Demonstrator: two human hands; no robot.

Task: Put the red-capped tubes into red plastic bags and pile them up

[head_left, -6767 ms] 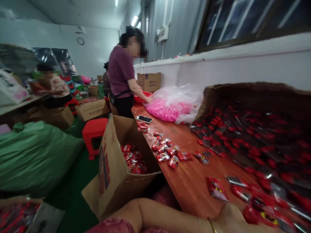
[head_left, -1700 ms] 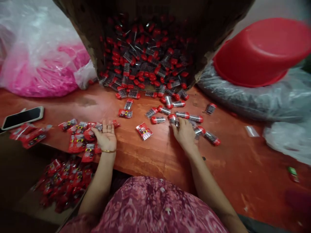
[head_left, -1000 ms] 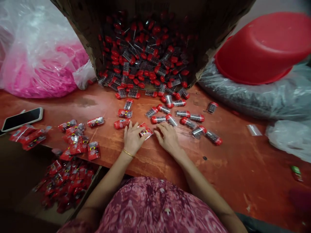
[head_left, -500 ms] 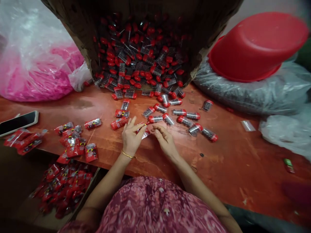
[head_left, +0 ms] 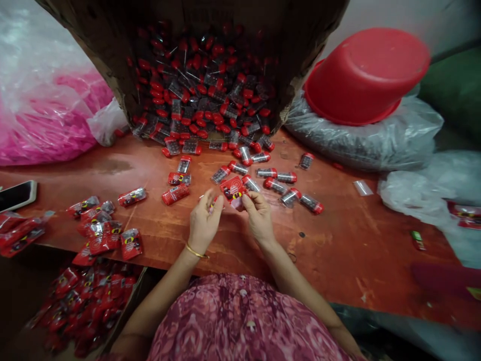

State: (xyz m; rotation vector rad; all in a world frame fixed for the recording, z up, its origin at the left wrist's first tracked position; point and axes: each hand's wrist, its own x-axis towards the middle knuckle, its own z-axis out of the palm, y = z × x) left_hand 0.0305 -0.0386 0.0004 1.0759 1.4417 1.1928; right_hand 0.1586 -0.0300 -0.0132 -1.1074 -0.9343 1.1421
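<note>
R hand (head_left: 259,215) pinches lower R corner of flat red packet (head_left: 232,189), thumb on near face. L hand (head_left: 203,215) just beside packet's L edge, thumb up, fingers curled; shiny red bit (head_left: 211,202) shows by its fingertips, but can't tell if L pinches it or just covers it. Packet sits between hands, over table (head_left: 233,245), in front of loose tubes (head_left: 276,185); height off table unclear.

Risks: packet could slip or swing, b/c R seems to have only one corner & film looks slick. Might crease or tear if L tugs opp. side too hard; thin film prob. gives little warning. Two layers may cling, so fingers could miss the edge. Tubes lie close behind packet; a knuckle could knock them & they'd likely roll, being roundish. Wrapped packs (head_left: 176,194) near L hand could get swept by wrist or bracelet (head_left: 196,252). Pile (head_left: 99,233) by front edge: an L elbow bump might tip some off, maybe into box (head_left: 131,303) below. Big carton (head_left: 90,35) faces hands w/ tubes heaped at its mouth; a jolt could spill more.
</note>
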